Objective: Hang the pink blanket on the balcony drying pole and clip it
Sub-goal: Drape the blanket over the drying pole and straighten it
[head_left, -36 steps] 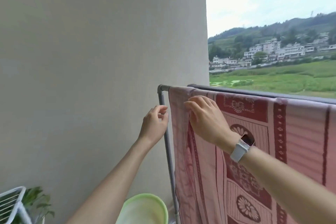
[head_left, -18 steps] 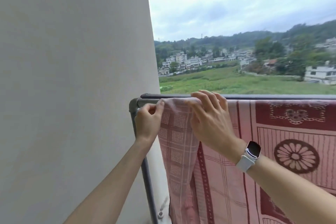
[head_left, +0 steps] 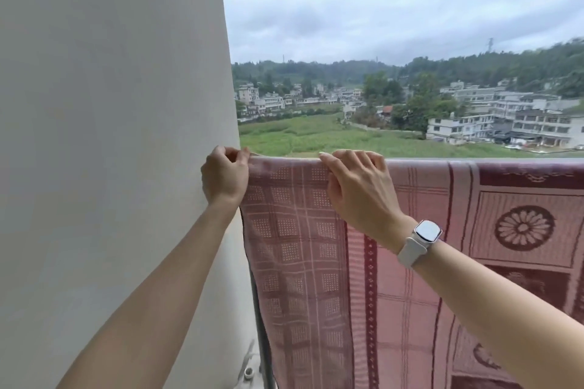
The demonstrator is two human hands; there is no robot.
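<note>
The pink blanket, patterned with dark red squares and flower medallions, hangs over the horizontal drying pole, which it covers along the top edge. My left hand pinches the blanket's top left corner between thumb and fingers, right by the wall. My right hand, with a white watch on the wrist, lies on the blanket's top edge a little to the right, fingers curled over the fold. Only the pole's upright post shows, below the left corner. No clip is visible.
A plain beige wall fills the left half, close to the blanket's left edge. Beyond the pole lie a green field, houses and hills under a cloudy sky. A small white fitting sits at the wall's foot.
The left hand went from open beside the post to pinching the blanket's corner, and the fabric now covers the pole's left end. The view swung right and upward; the green basin dropped from sight.
</note>
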